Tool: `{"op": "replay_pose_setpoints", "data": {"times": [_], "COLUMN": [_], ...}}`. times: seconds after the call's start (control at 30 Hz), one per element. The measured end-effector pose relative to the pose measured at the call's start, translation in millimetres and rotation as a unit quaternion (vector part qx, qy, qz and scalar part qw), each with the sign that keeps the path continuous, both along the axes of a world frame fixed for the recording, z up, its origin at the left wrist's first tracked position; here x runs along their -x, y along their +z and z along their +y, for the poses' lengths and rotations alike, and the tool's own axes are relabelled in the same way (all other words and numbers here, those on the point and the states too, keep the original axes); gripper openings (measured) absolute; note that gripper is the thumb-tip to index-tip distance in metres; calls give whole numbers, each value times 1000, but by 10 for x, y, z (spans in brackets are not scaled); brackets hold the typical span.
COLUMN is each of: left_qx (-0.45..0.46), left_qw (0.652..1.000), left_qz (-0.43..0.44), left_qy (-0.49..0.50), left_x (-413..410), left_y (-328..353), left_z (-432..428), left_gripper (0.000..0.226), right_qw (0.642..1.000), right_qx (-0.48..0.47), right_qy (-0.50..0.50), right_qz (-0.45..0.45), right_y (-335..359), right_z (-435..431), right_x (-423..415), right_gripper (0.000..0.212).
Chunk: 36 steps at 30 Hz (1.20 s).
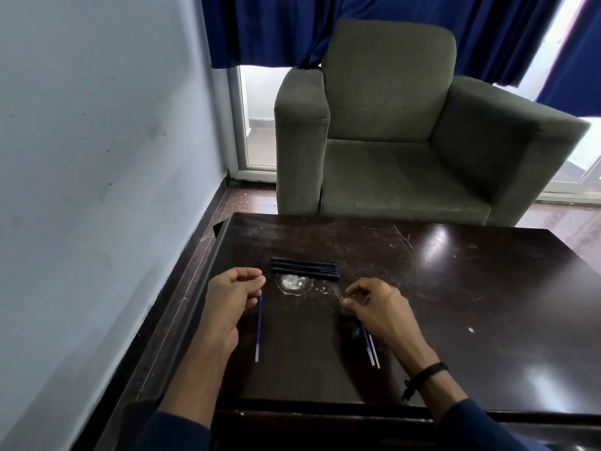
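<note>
Three dark pen barrels (304,270) lie side by side on the dark table (455,304), just beyond my hands. My left hand (232,296) is curled, thumb against forefinger. The top end of a thin blue refill (258,330) runs in under its lower fingers, and the rest lies toward me on the table. My right hand (379,307) is curled too, and two blue refills (370,348) stick out from beneath it toward me. Its fingertips are bunched together; what they pinch is hidden.
A grey armchair (406,131) stands right behind the table's far edge. A pale wall (97,157) runs along the left, close to the table's left edge (208,275). Blue curtains (276,27) hang over a glass door. A worn pale patch (292,283) marks the tabletop between my hands.
</note>
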<state>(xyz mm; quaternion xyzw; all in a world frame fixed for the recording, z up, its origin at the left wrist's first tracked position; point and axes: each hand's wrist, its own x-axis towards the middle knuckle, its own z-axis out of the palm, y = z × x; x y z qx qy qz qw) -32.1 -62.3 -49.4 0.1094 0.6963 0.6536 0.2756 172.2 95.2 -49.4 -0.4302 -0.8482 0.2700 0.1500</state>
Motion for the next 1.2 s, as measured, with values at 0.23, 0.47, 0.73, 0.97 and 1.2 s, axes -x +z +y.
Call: {"op": "replay_pose_setpoints", "data": {"times": [0.23, 0.47, 0.73, 0.97, 1.2], "left_qx": [0, 1, 3, -4, 30], "left_qw": [1000, 1000, 1000, 1000, 999], "left_qz": [-1, -1, -1, -5, -27], "left_qy": [-3, -7, -7, -9, -26], "left_x": [-21, -55, -40, -49, -93], "left_y": [-4, -17, -26, 0, -23], "left_z": [30, 48, 62, 52, 48], "left_gripper": [12, 13, 13, 12, 8], "right_qw": [996, 988, 989, 986, 998], "right_qx": [-72, -97, -111, -118, 52], "right_qy": [40, 81, 69, 94, 19], "right_qz": [-28, -93, -72, -72, 41], "right_y": [-49, -115, -126, -199, -93], "right_z": [-1, 149, 167, 96, 48], "right_x": [121, 346, 383, 434, 463], "right_gripper": [35, 55, 30, 29, 10]}}
